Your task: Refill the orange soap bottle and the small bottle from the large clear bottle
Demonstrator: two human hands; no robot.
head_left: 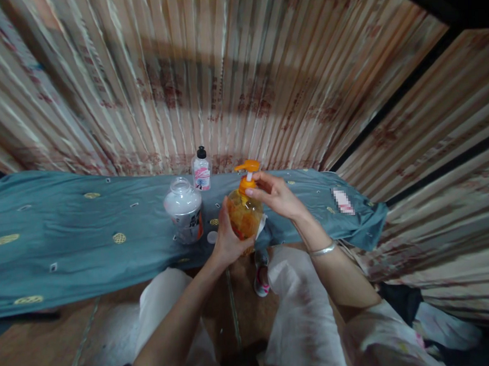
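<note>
My left hand (pixel 231 235) is wrapped round the body of a clear pump bottle (pixel 246 218) with amber contents. At its neck, the thumb and fingers of my right hand (pixel 272 193) close on the orange pump collar (pixel 247 187). The orange nozzle points left above it. The bottle is tilted slightly, near the front edge of the cloth-covered table. Left of my hands stands a wide, clear plastic jar (pixel 184 208) with no lid on its mouth. Behind it is a small clear bottle (pixel 202 174) with a black cap and a pink label.
A teal patterned cloth (pixel 86 224) covers the long table. By the jar lies a small white disc (pixel 212 237). A blurred-out flat pink and white thing (pixel 344 201) rests at the right end. Pleated curtains (pixel 223 86) hang close behind the table, with dark metal bars on the right.
</note>
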